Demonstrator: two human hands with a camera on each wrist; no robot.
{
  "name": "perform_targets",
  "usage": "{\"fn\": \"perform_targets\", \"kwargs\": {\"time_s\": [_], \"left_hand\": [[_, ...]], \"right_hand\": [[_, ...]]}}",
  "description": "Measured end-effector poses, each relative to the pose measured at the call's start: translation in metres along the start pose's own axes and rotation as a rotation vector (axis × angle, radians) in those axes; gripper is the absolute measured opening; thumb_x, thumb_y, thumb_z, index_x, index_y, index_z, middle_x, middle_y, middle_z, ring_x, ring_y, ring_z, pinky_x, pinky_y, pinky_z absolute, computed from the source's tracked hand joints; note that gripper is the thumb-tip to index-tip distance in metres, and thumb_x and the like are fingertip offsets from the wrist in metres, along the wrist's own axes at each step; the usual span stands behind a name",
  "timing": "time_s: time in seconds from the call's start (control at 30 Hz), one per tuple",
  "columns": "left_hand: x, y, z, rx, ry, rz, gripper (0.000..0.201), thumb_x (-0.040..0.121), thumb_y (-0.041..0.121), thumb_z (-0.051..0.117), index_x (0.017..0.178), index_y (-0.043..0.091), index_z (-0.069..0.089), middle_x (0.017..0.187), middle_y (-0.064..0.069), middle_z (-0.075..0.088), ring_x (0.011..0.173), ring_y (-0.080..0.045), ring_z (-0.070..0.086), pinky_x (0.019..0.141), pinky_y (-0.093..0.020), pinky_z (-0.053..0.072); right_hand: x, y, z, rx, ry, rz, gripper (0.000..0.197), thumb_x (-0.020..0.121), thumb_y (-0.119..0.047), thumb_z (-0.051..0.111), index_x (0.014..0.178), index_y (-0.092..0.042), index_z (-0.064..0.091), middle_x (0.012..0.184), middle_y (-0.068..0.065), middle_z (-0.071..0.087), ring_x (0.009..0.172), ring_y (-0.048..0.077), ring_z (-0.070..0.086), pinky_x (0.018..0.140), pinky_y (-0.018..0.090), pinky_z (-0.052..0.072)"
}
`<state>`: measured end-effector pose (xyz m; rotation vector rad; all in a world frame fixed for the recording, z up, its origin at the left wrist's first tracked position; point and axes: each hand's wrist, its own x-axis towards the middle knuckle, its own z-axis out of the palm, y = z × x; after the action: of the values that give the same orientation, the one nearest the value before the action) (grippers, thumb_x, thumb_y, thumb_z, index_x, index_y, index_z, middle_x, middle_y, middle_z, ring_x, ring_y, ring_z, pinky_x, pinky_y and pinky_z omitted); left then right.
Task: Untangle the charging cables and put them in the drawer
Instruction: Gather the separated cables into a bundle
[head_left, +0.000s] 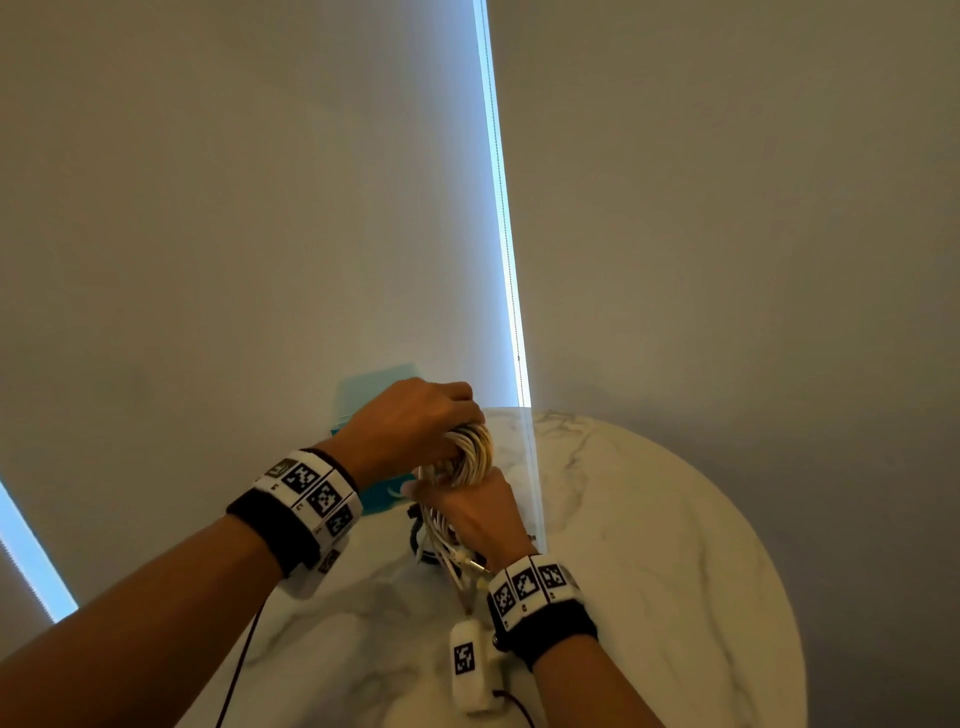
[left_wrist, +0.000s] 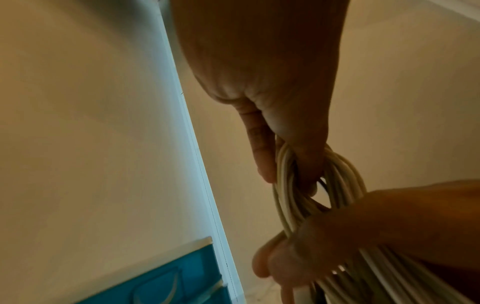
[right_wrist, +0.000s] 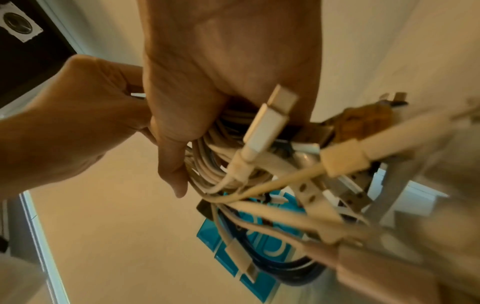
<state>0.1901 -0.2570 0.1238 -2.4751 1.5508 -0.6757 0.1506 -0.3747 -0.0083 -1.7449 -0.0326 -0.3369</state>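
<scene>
- Hands meet above the far edge of a round marble table (head_left: 649, 545) in the head view. The left hand (head_left: 410, 421) curls its fingers over the top of a looped bundle of pale cables (head_left: 470, 452), knuckles up, at about 11 o'clock from the right hand.
- The right hand (head_left: 470, 512) grips the same bundle lower down, and loose cable ends hang below it toward the wrist. Both wrists wear bands with black-and-white markers.
- A teal drawer unit (head_left: 374, 400) stands behind the left hand, at 12 o'clock from the left wrist, mostly hidden by it.
- From the left wrist, the left hand (left_wrist: 265, 86) hooks its thumb and a finger through the white loop of cables (left_wrist: 342, 181). The right hand (left_wrist: 376, 226) closes round the strands at 5 o'clock. The teal drawer unit (left_wrist: 166, 281) shows at 7 o'clock, low in the picture.
- From the right wrist, the right hand (right_wrist: 221, 82) is fisted round the cables (right_wrist: 215, 164). White plugs (right_wrist: 270, 121), flat straps and a dark blue cord (right_wrist: 272, 265) spill out toward 4 o'clock, still knotted together.
- The left hand (right_wrist: 85, 115) holds on at 9 o'clock, touching the right. The teal drawer unit (right_wrist: 221, 238) lies behind the tangle at 6 o'clock.
</scene>
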Motion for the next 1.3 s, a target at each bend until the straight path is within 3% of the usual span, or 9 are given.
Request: {"fn": "perform_targets", "kwargs": {"time_s": [0.13,0.23,0.47,0.57,0.67,0.77,0.9,1.03,1.3], "left_hand": [[0.008,0.002,-0.015,0.014,-0.018,0.026,0.038,0.1,0.021,0.073,0.138,0.02,0.07,0.136,-0.003,0.067,0.098,-0.025,0.073,0.079,-0.025,0.046],[0.012,0.005,-0.018,0.039,-0.118,0.061,0.052,0.104,0.02,0.069,0.152,0.034,0.058,0.146,0.002,0.062,0.114,-0.023,0.071,0.091,-0.028,0.052],[0.015,0.012,-0.032,0.326,-0.303,0.19,0.031,0.11,0.026,0.06,0.139,0.015,0.06,0.123,-0.003,0.071,0.104,-0.022,0.073,0.079,-0.023,0.042],[0.017,0.021,-0.033,0.504,-0.394,0.289,0.026,0.11,0.021,0.058,0.133,0.009,0.06,0.114,-0.008,0.071,0.098,-0.025,0.073,0.084,-0.029,0.056],[0.022,0.025,-0.039,0.57,-0.354,0.333,0.016,0.109,0.013,0.059,0.123,0.007,0.064,0.102,-0.008,0.071,0.089,-0.024,0.071,0.076,-0.031,0.057],[0.023,0.02,-0.034,0.366,-0.187,0.221,0.029,0.101,0.007,0.065,0.127,0.019,0.071,0.109,-0.004,0.075,0.094,-0.024,0.073,0.079,-0.035,0.059],[0.005,-0.001,-0.007,-0.435,-0.027,-0.13,0.062,0.095,0.027,0.082,0.149,0.045,0.058,0.135,0.013,0.067,0.112,-0.009,0.066,0.096,-0.024,0.055],[-0.025,0.005,0.043,-0.997,-0.056,-0.445,0.08,0.09,0.064,0.073,0.16,0.045,0.041,0.151,0.009,0.057,0.134,-0.013,0.061,0.108,-0.029,0.054],[-0.043,0.02,0.086,-1.22,-0.252,-0.466,0.057,0.085,0.064,0.077,0.132,0.033,0.066,0.116,0.008,0.08,0.105,-0.005,0.077,0.097,-0.026,0.06]], "right_hand": [[0.001,-0.005,0.005,0.01,0.067,-0.015,0.043,0.083,-0.056,0.085,0.106,-0.023,0.069,0.097,0.006,0.08,0.088,0.025,0.077,0.09,0.047,0.065],[0.007,0.0,0.01,-0.038,0.046,0.005,0.058,0.068,-0.081,0.079,0.093,-0.032,0.063,0.093,0.003,0.078,0.09,0.027,0.076,0.093,0.052,0.062],[0.0,-0.004,-0.003,-0.049,-0.11,0.023,0.036,0.083,-0.034,0.091,0.107,-0.028,0.064,0.092,-0.014,0.071,0.077,-0.002,0.067,0.066,0.007,0.05],[-0.004,-0.001,0.001,-0.061,-0.129,0.03,0.056,0.08,-0.038,0.093,0.124,-0.03,0.059,0.109,-0.01,0.071,0.09,0.003,0.064,0.085,0.019,0.05],[0.002,-0.009,0.005,-0.051,-0.082,0.018,0.047,0.082,-0.041,0.09,0.109,-0.034,0.052,0.093,-0.014,0.064,0.08,0.001,0.059,0.076,0.02,0.047],[0.007,-0.012,0.002,-0.002,0.003,0.009,0.032,0.084,-0.039,0.089,0.097,-0.035,0.06,0.085,-0.019,0.065,0.083,0.002,0.067,0.067,0.015,0.049],[0.002,0.001,-0.006,0.314,0.096,0.028,0.02,0.093,-0.032,0.083,0.109,-0.021,0.078,0.1,-0.001,0.084,0.099,0.016,0.079,0.102,0.043,0.058],[0.002,0.006,-0.011,0.731,0.053,0.188,0.04,0.095,-0.033,0.08,0.127,-0.009,0.076,0.12,0.013,0.081,0.119,0.032,0.075,0.11,0.052,0.056],[0.01,0.005,-0.018,0.824,-0.133,0.281,0.047,0.101,-0.036,0.071,0.138,-0.008,0.07,0.139,0.014,0.073,0.131,0.036,0.068,0.116,0.053,0.051]]}}
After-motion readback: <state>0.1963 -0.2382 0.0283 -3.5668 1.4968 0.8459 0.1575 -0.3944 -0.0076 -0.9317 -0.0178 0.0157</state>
